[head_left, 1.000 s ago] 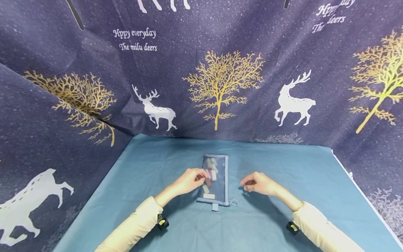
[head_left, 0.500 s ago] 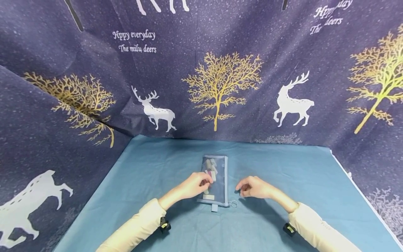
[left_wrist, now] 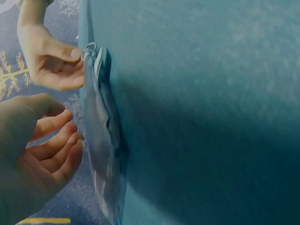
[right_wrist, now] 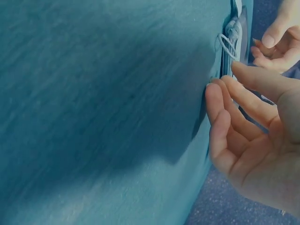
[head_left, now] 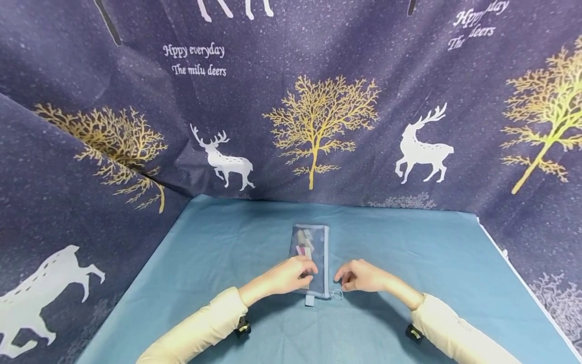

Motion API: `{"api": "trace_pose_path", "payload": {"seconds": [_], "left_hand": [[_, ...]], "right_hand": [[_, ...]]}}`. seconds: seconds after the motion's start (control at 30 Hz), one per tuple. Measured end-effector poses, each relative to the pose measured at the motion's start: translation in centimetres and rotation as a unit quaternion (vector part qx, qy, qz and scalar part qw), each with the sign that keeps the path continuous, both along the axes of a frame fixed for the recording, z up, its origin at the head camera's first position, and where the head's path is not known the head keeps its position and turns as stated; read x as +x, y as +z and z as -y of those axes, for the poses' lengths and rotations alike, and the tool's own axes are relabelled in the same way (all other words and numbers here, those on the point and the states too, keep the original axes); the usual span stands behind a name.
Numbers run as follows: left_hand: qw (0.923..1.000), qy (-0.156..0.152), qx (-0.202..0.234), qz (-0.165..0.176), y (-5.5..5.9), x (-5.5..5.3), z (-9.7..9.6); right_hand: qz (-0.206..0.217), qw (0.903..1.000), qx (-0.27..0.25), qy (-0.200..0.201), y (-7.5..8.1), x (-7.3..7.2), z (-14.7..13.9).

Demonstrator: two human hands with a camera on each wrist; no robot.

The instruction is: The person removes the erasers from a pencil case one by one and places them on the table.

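Observation:
A mesh zip pouch lies flat on the table, its light blue edging around see-through netting. Several small block-shaped pieces, pale with one pink, show through its upper part. My left hand hovers over the pouch's lower half with loosely bent fingers and covers what lies under it. Just right of the pouch, near the zip's pull ring, is my right hand, its fingers loosely curved with nothing between them. In the left wrist view the pouch stands beside the left fingertips, apart from them.
A blue cloth covers the table. Behind it hangs a dark curtain printed with white deer and golden trees. A small fabric tab sticks out from the pouch's near edge.
My left hand has moved right, from the pouch's left side to over its lower half. My right hand has come left and nearer to the ring. The pouch has stayed in place.

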State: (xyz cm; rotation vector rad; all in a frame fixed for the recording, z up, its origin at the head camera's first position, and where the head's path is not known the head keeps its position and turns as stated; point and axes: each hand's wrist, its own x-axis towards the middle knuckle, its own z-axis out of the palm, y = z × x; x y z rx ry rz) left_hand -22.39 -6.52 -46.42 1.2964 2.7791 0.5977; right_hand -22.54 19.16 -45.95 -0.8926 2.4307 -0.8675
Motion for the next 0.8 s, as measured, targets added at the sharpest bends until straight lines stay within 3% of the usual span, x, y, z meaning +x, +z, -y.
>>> {"api": "trace_pose_path", "payload": {"seconds": [0.23, 0.5, 0.8], "left_hand": [[0.999, -0.015, -0.029, -0.031, -0.4, 0.4, -0.8], [0.9963, -0.012, -0.056, -0.065, -0.8, 0.7, -1.4], [0.986, -0.017, -0.101, -0.131, -1.0, 1.2, -2.1]], "right_hand": [[-0.026, 0.9996, -0.002, 0.007, -0.1, 0.2, 0.8], [-0.024, 0.9993, 0.004, 0.029, -0.4, 0.5, 1.2], [-0.074, 0.9952, 0.006, 0.064, -0.6, 0.7, 1.4]]}}
